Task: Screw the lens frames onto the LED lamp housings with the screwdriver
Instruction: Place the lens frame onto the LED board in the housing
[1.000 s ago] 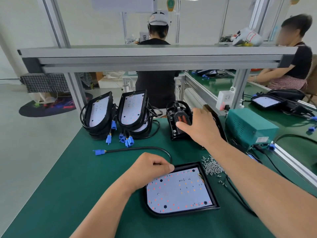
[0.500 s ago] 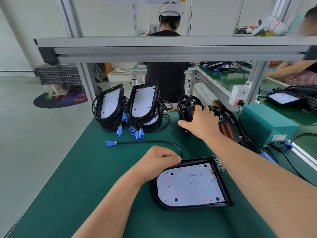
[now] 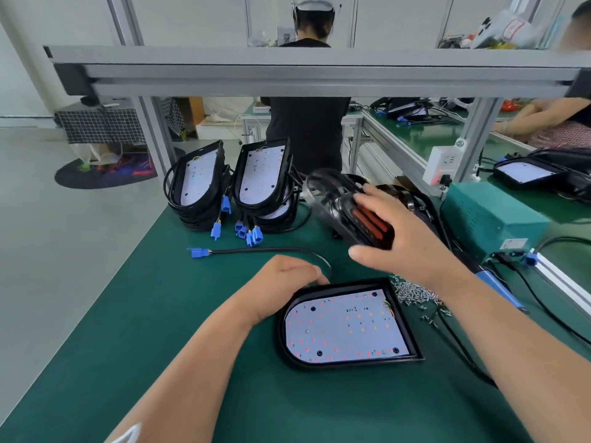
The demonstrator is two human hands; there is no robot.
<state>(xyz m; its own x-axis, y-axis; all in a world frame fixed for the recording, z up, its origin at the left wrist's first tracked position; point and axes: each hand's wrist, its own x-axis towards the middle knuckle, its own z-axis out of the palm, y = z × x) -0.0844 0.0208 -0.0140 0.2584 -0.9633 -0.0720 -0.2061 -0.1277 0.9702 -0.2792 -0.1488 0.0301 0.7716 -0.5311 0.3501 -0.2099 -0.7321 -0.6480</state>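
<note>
The left hand (image 3: 287, 278) lay curled in a fist, forearm stretched forward. The right hand (image 3: 409, 241) was raised, gripping a black frame (image 3: 332, 206).

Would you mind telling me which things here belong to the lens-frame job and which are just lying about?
Job: lens frame in the right hand; LED lamp housing held by the left hand; screws; blue-handled screwdriver; stacked housings.
Lying about: white socket block; checked cloth; round floor mat; neighbouring bench's lamp.
</note>
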